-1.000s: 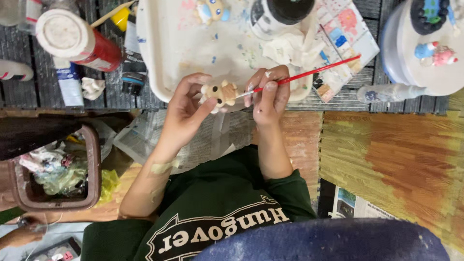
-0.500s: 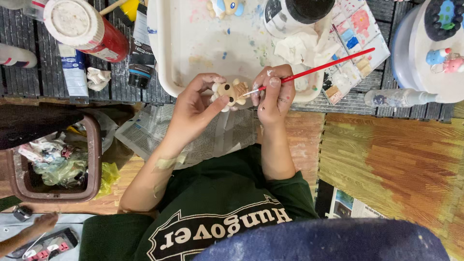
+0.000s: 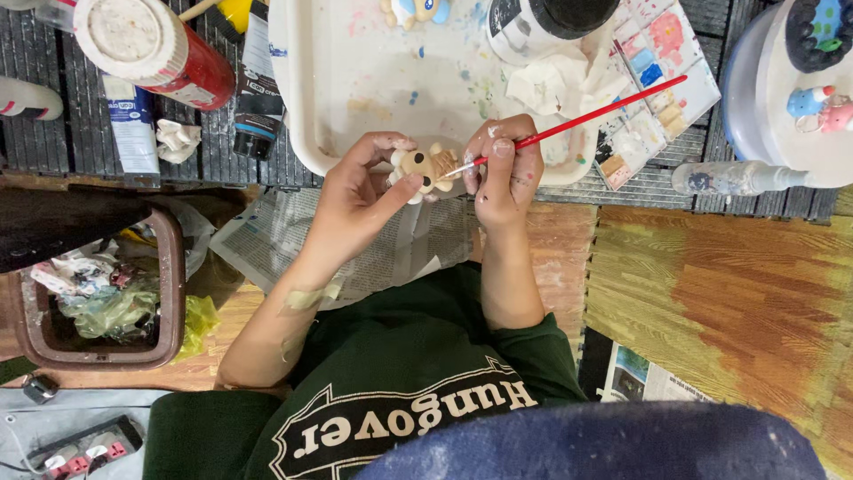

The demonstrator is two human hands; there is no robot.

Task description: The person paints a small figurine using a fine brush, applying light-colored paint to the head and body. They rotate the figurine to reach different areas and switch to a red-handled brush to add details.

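My left hand (image 3: 360, 200) holds a small tan animal figurine (image 3: 425, 166) between thumb and fingers, just over the near rim of a white paint-stained tray (image 3: 355, 80). My right hand (image 3: 502, 173) grips a red-handled paintbrush (image 3: 586, 116), whose tip touches the figurine's side. The brush handle slants up to the right over the tray's edge. Both forearms reach up from a dark green shirt.
A paint palette (image 3: 653, 62) and crumpled tissue (image 3: 555, 84) lie right of the tray. A red can with a white lid (image 3: 147, 49), paint tubes (image 3: 258, 89) and a plastic bottle (image 3: 729, 178) sit on the dark slatted surface. A brown bin with rubbish (image 3: 98, 293) stands at left. Newspaper (image 3: 400, 249) covers my lap.
The view has shifted slightly; both hands stay together at the tray's rim with the brush tip on the figurine, which has turned a little in my left hand.
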